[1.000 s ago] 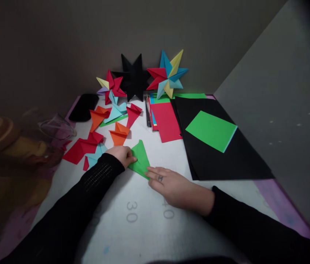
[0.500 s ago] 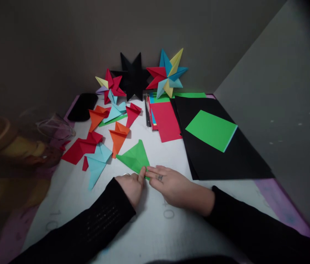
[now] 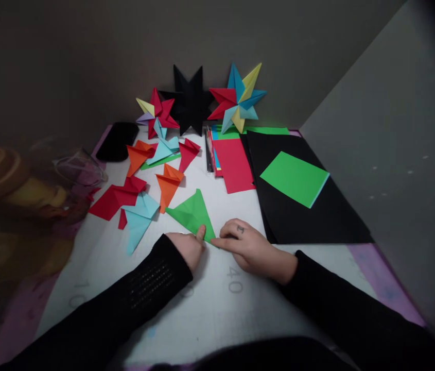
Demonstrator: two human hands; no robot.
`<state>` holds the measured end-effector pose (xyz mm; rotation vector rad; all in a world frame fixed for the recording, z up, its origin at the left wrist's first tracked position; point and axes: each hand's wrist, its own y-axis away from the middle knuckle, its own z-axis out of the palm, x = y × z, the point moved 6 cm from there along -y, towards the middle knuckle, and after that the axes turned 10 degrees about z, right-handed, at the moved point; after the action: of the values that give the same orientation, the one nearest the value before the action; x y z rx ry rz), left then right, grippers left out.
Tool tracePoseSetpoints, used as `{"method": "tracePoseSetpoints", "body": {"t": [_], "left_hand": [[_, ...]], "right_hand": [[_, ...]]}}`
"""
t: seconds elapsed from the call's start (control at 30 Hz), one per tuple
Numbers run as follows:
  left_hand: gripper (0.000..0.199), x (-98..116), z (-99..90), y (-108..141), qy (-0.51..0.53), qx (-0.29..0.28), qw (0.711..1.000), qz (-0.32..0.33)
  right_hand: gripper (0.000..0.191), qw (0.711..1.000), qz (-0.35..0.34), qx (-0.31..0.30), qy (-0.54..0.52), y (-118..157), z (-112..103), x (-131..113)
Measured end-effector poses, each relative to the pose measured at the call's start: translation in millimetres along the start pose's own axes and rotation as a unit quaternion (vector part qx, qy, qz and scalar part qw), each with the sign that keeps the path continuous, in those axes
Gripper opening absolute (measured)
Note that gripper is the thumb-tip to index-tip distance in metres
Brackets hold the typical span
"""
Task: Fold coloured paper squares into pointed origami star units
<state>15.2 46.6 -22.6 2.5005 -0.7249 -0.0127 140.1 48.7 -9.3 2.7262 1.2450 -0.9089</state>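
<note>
A folded green paper piece (image 3: 193,212) lies on the white table mat, its lower corner between my hands. My left hand (image 3: 188,247) grips its near edge, thumb on top and the other fingers curled out of sight. From the right, my right hand (image 3: 246,245) touches the lower corner with an extended finger, its other fingers bent. Left of the green piece lie folded orange (image 3: 169,186), light blue (image 3: 139,220) and red (image 3: 112,202) paper pieces.
Three paper stars, one black (image 3: 191,103), lean at the back wall. A green sheet (image 3: 295,179) rests on black sheets (image 3: 317,226) at right, beside a red sheet (image 3: 235,165). A phone (image 3: 118,141), glasses (image 3: 82,169) and a blurred figure (image 3: 20,206) are left.
My right hand has drawn slightly right, away from my left thumb, and its fingers have changed from extended together to mostly bent. The view has shifted slightly.
</note>
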Motion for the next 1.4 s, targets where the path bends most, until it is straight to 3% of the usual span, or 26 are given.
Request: {"method": "tracePoseSetpoints", "body": {"t": [0.1,0.23,0.37,0.57,0.8,0.9,1.1,1.4], "left_hand": [[0.050,2,-2.3,0,0.002,-0.001,1.000,0.007],[0.050,3,-5.4,1,0.005,-0.016,1.000,0.002],[0.051,2,-5.5,1,0.002,-0.029,1.000,-0.002],[0.050,2,-6.0,0,0.000,-0.019,1.000,0.006],[0.049,-1,1.6,-2,-0.014,-0.008,1.000,-0.006],[0.049,-1,2.9,-2,-0.018,0.004,1.000,-0.007],[0.049,1,1.8,-1,-0.021,0.006,1.000,0.003],[0.056,-7,5.2,8,-0.025,0.016,0.999,-0.013]], "right_hand": [[0.046,0.997,-0.020,-0.028,0.062,1,9,-2],[0.037,0.994,-0.026,-0.040,0.099,3,12,-3],[0.024,0.991,-0.028,-0.053,0.116,7,11,-6],[0.020,0.992,-0.040,-0.054,0.110,10,1,-8],[0.033,0.998,-0.041,-0.002,0.044,11,-7,-4],[0.042,0.996,-0.027,-0.015,0.086,10,3,-5],[0.030,0.993,-0.048,-0.024,0.108,4,15,-16],[0.039,0.989,-0.065,-0.049,0.123,13,22,-16]]}}
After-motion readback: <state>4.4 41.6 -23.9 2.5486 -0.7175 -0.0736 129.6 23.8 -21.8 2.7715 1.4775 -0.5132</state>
